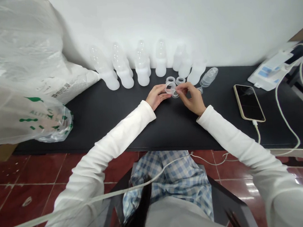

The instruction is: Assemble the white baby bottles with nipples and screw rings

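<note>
My left hand (157,95) pinches a clear plastic ring (166,89) above the black table. The fingers of my right hand (193,99) are closed at the ring's right side, against a smaller clear round part (175,94); their tips partly hide it. Just behind my hands, another clear ring (170,79) and a further ring (180,79) lie on the table. Beside my right hand rests a clear domed piece with a collar (209,77), lying tilted. A small clear part (200,90) shows by my right knuckles.
White bottles with clear domed tops (143,77) stand in rows along the wall, with frosted bottles (198,71) at their right. Plastic bags (47,116) bulge over the left end. A charging phone (249,103), a white box (269,71) and a looping cable (282,115) occupy the right.
</note>
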Tool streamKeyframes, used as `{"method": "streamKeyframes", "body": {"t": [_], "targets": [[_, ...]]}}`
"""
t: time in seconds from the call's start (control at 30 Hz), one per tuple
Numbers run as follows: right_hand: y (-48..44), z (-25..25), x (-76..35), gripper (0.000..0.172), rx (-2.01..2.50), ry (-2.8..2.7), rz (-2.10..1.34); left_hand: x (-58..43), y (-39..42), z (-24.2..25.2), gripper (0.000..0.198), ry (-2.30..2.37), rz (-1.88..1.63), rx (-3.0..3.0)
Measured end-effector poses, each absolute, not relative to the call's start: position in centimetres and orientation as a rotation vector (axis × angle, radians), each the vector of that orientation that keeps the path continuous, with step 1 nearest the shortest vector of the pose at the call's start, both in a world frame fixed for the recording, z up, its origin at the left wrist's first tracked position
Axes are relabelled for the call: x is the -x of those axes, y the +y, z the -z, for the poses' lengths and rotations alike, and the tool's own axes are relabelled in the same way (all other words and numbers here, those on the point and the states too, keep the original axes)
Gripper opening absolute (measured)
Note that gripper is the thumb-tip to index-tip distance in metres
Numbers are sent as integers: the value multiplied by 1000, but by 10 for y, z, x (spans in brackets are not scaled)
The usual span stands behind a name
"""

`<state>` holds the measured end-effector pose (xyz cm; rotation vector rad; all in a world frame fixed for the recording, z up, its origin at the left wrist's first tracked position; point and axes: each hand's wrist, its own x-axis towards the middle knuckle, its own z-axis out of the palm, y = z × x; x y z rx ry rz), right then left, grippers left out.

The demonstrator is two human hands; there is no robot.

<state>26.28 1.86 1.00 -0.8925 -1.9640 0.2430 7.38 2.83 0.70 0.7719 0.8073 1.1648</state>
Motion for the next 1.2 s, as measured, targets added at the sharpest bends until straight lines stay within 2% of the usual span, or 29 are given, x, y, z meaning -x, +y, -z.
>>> {"method": "streamKeyframes", "body": {"t": [0.3, 0.67, 0.8, 0.97, 1.13, 1.2], "targets": [[15, -13, -259, 40, 1167, -1968, -122, -76, 27, -6, 15, 770, -1061, -873], [18, -5, -257, 43, 1205, -1919, -39, -76, 22, -9, 24, 736, -1028, -943], [20, -3, -256, 44, 1197, -1919, -109, -77, 21, -9, 26, 752, -1034, -967], [19, 0, -253, 39, 1146, -1912, -216, -78, 24, 1, 41, 766, -1092, -1088], [16, 2, -250, 47, 1136, -1971, -276, -80, 25, 9, 46, 846, -1189, -1186], [16, 1, -249, 46, 1158, -2003, -302, -81, 25, 10, 46, 850, -1228, -1205]]}}
